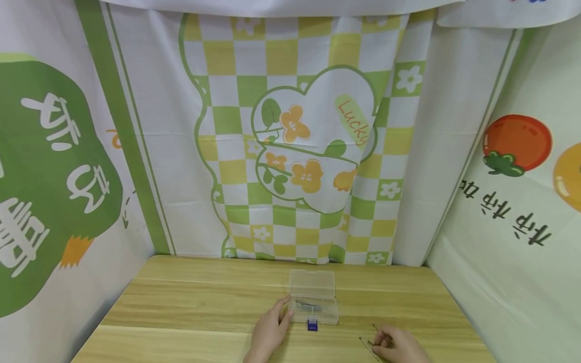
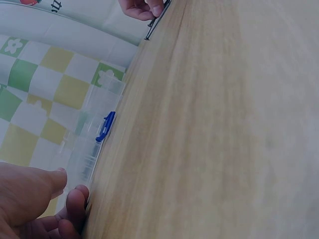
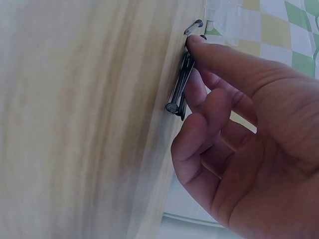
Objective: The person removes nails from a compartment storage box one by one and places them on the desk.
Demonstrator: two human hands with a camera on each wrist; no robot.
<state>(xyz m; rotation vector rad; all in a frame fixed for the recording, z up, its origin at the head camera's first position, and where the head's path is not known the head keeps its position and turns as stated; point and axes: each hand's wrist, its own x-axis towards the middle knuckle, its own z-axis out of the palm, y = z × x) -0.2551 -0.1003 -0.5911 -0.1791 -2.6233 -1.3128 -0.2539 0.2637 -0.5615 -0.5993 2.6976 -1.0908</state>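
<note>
A clear plastic box stands on the table with its lid raised at the back. Several thin dark nails lie inside, and a blue latch sticks out at the front. My left hand rests at the box's left side, index fingertip and thumb beside its wall, fingers relaxed. To the right of the box, my right hand is low over loose nails on the table. Its thumb and curled fingers pinch a nail, whose head end pokes out past the thumb tip; the index fingertip is mostly hidden.
The wooden table reaches back to a checked cloth curtain. Printed cloths hang at the left and right sides of the table.
</note>
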